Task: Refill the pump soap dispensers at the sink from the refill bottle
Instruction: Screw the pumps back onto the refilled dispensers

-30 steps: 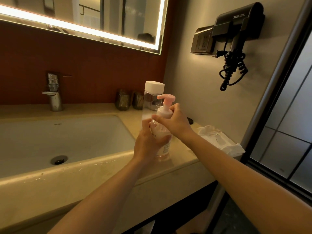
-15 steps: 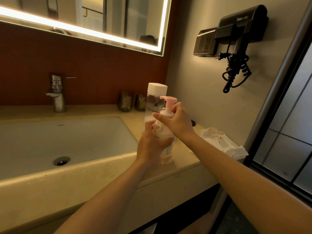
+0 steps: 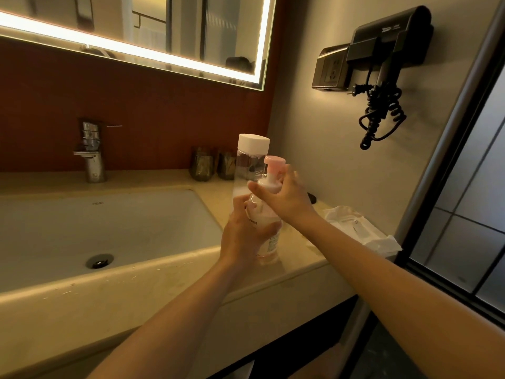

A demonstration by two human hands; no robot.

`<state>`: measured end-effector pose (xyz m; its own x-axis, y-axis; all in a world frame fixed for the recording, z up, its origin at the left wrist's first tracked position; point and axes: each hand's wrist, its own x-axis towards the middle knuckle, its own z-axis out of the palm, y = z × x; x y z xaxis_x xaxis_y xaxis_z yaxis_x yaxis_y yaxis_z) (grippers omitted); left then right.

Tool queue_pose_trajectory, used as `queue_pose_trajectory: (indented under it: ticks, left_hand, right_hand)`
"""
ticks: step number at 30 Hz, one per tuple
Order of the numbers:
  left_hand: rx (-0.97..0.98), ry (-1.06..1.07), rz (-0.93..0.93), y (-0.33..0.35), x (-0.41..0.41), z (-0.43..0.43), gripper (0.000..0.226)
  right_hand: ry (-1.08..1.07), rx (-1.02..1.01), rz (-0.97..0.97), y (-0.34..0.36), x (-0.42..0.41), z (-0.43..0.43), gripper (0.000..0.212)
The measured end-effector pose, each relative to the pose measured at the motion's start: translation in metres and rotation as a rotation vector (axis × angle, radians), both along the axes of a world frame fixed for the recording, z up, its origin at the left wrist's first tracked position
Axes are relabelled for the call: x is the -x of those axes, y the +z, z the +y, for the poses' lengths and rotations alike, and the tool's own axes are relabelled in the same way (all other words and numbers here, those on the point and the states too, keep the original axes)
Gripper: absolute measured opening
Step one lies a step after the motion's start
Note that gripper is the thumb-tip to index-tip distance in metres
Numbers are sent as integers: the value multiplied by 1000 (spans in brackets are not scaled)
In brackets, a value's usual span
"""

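Observation:
A pink pump soap dispenser (image 3: 266, 236) stands on the beige counter (image 3: 297, 266) to the right of the sink. My left hand (image 3: 243, 231) grips its body from the left. My right hand (image 3: 284, 195) holds the collar just under the pink pump head (image 3: 274, 161). Right behind the dispenser stands a clear refill bottle (image 3: 247, 165) with a white cap, upright and closed; my hands hide its lower part.
A white basin (image 3: 90, 231) with a drain and a chrome tap (image 3: 91, 151) lies to the left. Two dark cups (image 3: 214, 164) stand at the back wall. A white packet (image 3: 360, 228) lies at the counter's right end. A hair dryer (image 3: 382, 64) hangs on the wall.
My hands keep their hold on the dispenser. The right hand has shifted slightly round the pump collar. The bottles have not moved on the counter.

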<state>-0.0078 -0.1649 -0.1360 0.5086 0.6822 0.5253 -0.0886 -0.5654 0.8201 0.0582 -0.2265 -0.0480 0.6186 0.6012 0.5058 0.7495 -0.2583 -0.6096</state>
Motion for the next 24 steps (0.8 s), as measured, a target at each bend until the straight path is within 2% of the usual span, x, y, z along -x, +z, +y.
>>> queue_pose_trajectory:
  ticks: [3,4,7,10,13,17,20,24]
  left_hand:
    - [16,-7,-14,1,1,-1,73]
    - [24,-6,-18,1,1,-2,72]
    - [7,7,-22,1,0,-3,72]
    - [1,11,-20,0,0,-1,71]
    - [8,8,-20,1,0,-2,71]
    - [10,-2,-21,4,2,-3,74]
    - [13,-8,-29,3,3,-3,72]
    - [15,-18,-21,3,3,0,71]
  right_hand:
    - [227,-45,309,1,1,-6,51]
    - [278,-66,354,-1,0,-9,45]
    - [228,-113,192,-8,-3,-13,45]
    - [94,-82,27,-3,-3,-7,59]
    - [80,55,81,6,-5,0,72]
    - [276,26,256,4,-8,-9,52]
    - [314,-50,191,0,-9,-18,44]
    - [240,-23,114,3,-11,-14,50]
